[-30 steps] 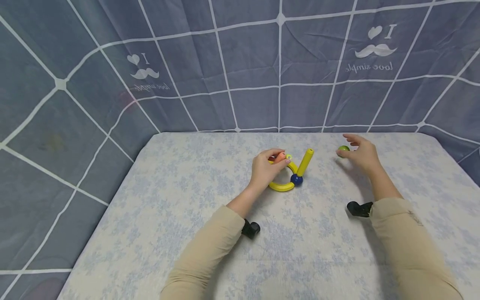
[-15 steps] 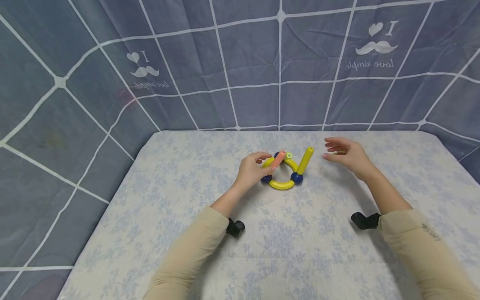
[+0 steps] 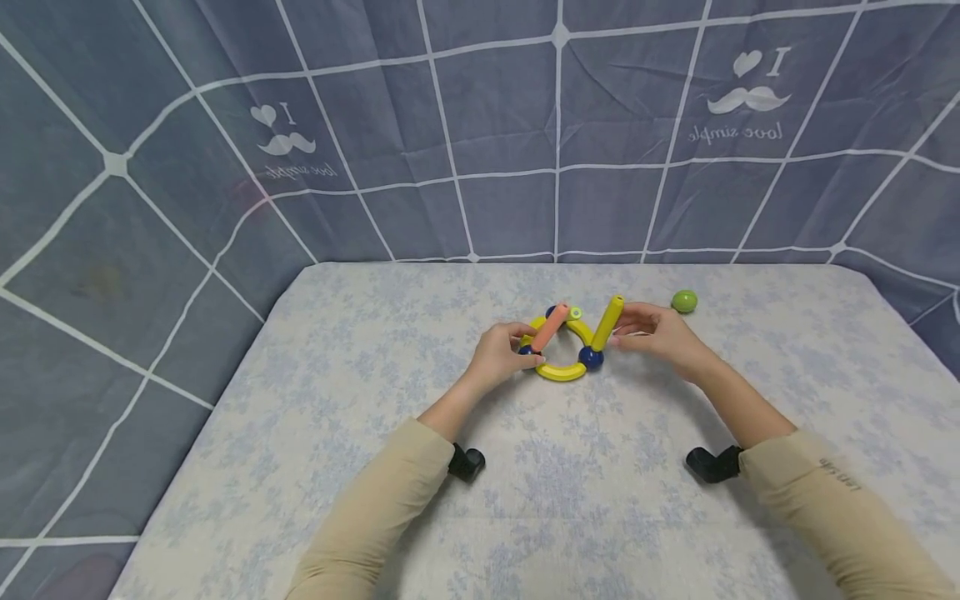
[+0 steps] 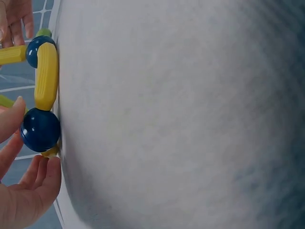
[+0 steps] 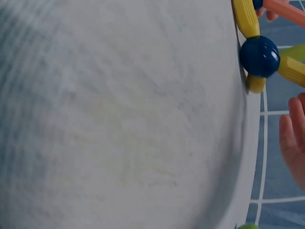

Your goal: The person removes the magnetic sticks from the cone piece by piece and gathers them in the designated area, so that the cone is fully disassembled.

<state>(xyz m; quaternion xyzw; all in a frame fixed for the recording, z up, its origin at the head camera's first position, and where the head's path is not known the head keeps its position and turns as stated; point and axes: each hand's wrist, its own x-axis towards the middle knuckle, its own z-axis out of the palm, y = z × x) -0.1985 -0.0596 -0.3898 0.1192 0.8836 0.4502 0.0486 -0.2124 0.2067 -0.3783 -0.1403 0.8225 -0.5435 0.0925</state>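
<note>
Two hands of mine flank a ring of curved yellow plastic pieces [image 3: 561, 373] near the far edge of the cloth-covered table [image 3: 570, 492]. My left hand [image 3: 495, 357] curves thumb and fingers about a glossy dark-blue ball [image 4: 40, 130] beneath a salmon-orange rod [image 3: 551, 327]; whether they pinch it, I cannot tell. My right hand [image 3: 666, 337] is relaxed, thumb apart from fingers, beside a straight yellow plastic rod [image 3: 608, 323]. To steady this well, I judge, I should bear low and evenly, since tugging a rod tip could break its joint. From the head my right fingers seem to meet the yellow rod; the right wrist view shows a gap. The left wrist view bares the dark-blue ball that my fingers partly hide from above; only the head view shows the whole green ball [image 3: 684, 302].
</note>
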